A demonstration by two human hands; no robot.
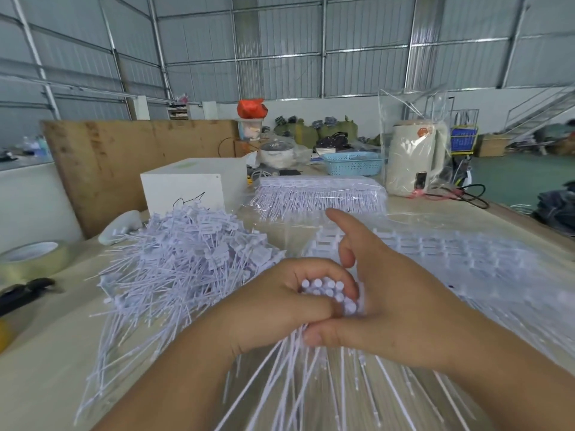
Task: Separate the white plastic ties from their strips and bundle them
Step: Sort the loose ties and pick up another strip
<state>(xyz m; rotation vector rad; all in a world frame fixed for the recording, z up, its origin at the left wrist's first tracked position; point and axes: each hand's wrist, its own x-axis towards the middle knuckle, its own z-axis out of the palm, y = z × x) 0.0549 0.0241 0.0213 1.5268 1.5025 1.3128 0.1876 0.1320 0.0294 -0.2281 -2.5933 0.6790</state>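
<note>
Two bare hands meet low in the middle of a pale table (pixel 46 362), holding a bundle of white plastic ties (pixel 329 293) whose round flat heads face up and whose thin stems fan down toward six o'clock. The left hand (pixel 280 306) has its fingers curled tight round the bundle, while the right hand (pixel 382 293) pinches the stems with its thumb, forefinger raised. A loose heap of separated ties (pixel 186 259) lies at ten o'clock, and uncut strips (pixel 435 253) at two o'clock.

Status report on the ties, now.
Left hand grips bunch of ties, heads up. Right hand steadies it, forefinger raised. Loose pile left, unseparated strips right. Nothing in the way.
</note>
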